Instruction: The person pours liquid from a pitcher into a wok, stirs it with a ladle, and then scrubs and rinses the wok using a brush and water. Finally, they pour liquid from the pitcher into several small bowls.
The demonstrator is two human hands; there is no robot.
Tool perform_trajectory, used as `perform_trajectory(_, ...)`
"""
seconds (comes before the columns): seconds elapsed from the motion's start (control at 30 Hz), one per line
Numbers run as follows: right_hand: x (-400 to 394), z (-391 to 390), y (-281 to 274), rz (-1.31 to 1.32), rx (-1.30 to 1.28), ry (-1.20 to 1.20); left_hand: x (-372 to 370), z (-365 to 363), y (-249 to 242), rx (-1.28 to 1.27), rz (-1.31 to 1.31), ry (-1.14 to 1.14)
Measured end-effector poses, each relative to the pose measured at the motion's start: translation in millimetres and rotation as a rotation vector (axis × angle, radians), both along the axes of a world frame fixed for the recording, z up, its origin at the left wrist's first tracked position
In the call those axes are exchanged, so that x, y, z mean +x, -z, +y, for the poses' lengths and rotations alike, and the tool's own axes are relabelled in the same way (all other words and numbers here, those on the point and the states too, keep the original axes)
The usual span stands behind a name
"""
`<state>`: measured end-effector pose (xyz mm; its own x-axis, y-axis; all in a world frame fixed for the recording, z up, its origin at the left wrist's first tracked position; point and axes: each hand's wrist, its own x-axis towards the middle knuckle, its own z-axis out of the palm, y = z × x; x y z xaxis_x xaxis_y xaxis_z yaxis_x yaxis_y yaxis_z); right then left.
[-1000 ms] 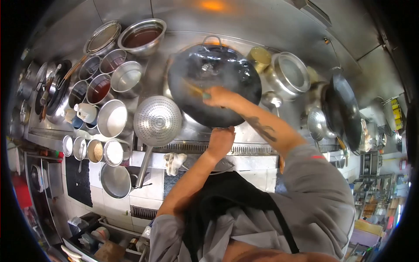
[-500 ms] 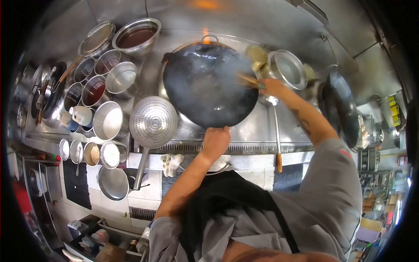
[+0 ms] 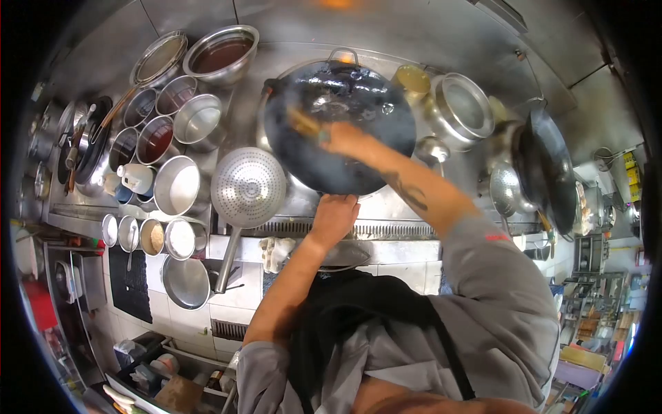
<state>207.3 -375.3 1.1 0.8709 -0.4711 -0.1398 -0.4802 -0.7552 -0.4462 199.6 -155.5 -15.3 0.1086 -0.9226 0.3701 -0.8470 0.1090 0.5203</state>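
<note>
A large black wok sits on the stove, with shiny liquid and a little steam inside. My right hand is closed round a tan bamboo brush over the left half of the wok; the brush is blurred by motion. At the wok's near edge, my left hand has its fingers closed on the rim, the fingertips partly hidden. The wok's metal loop handle stands at its far side.
A perforated strainer lies left of the wok. Metal pots of sauces and powders stand further left. To the right are a metal bowl, a ladle and another black wok standing on its side.
My right hand and the brush have swept from the wok's right edge to its left half. The steam has thinned. My left hand stays at the near rim.
</note>
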Motion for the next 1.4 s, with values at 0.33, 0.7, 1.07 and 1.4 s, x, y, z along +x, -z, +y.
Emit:
perform_trajectory(0.33,-161,-96,-111,0.599,-0.051,0.151,2,73,-31,-0.055,0.116,-0.225)
perform_trajectory(0.7,-29,-94,-21,-0.037,-0.129,0.093,50,176,61,0.623,-0.097,-0.522)
perform_trajectory(1.07,-103,-13,-56,0.340,-0.114,-0.124,66,178,26,0.432,1.027,-0.549)
perform_trajectory(1.4,-33,27,-35,0.216,0.460,0.295,29,75,26,0.043,2.113,-0.425)
